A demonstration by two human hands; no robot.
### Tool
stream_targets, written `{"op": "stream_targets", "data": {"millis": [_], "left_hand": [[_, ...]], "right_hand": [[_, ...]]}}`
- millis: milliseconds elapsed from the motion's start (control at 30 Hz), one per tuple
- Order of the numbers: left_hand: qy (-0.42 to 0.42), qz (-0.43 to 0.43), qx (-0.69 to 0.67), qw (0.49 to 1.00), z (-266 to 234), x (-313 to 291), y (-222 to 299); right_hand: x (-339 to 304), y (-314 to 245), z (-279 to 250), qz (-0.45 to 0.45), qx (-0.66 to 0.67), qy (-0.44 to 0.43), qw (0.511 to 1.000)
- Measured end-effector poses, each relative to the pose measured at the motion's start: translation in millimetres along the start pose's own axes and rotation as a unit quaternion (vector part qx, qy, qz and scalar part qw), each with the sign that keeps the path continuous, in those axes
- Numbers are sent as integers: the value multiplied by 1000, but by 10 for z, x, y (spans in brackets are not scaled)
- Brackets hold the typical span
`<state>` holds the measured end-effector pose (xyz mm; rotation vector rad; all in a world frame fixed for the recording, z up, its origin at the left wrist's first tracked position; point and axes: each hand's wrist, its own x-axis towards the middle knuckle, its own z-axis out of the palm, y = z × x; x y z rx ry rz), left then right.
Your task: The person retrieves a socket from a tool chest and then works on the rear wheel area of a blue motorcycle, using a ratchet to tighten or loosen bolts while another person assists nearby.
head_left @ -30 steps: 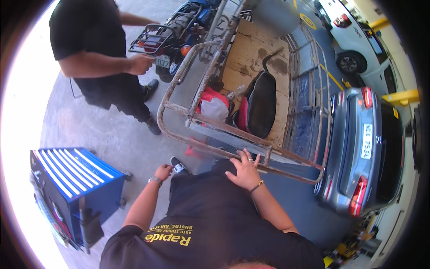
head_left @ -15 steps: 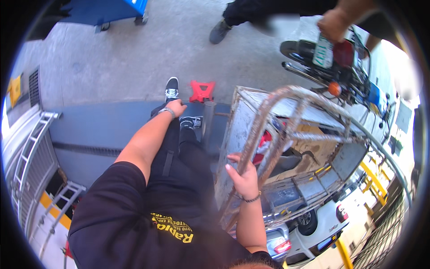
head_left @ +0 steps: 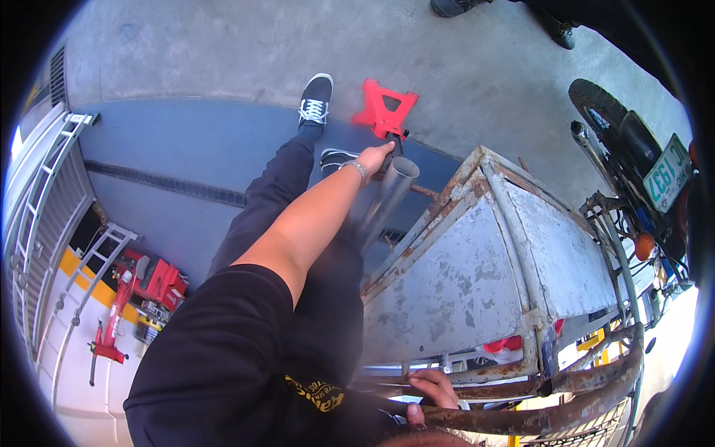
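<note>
A red jack stand (head_left: 386, 108) with a dark post is on the floor side, beyond a metal pipe post (head_left: 391, 190). My left hand (head_left: 375, 158) reaches out and is closed around the jack stand's dark post, close to the pipe's open top. Whether the stand rests on the floor or is lifted, I cannot tell. At the lower edge, my right hand (head_left: 438, 389) wraps round a rusty rail (head_left: 506, 419) of a metal sidecar (head_left: 454, 276). The sidecar has worn, peeling grey panels and a rusty frame.
A motorcycle (head_left: 633, 156) stands at the right. Another person's shoes (head_left: 551, 26) show at the top. Left are a metal ladder-like frame (head_left: 45, 208), a floor drain grate (head_left: 164, 182) and red shop equipment (head_left: 153, 281). My shoe (head_left: 316, 100) is beside the jack stand.
My left hand has gone from beside my leg out to the jack stand's post and closed on it. My view has shifted and leaned nearer the sidecar; my right hand still holds its rail.
</note>
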<state>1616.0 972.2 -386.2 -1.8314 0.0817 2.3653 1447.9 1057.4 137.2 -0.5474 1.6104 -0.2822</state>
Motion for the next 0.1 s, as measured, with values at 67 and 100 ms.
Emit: {"op": "stream_targets", "data": {"millis": [67,100], "left_hand": [[44,-5,24,999,-39,134,-16],[62,-8,33,997,-69,231,-44]], "right_hand": [[5,25,-32,53,37,-46,997],[24,56,-48,54,36,-45,997]]}}
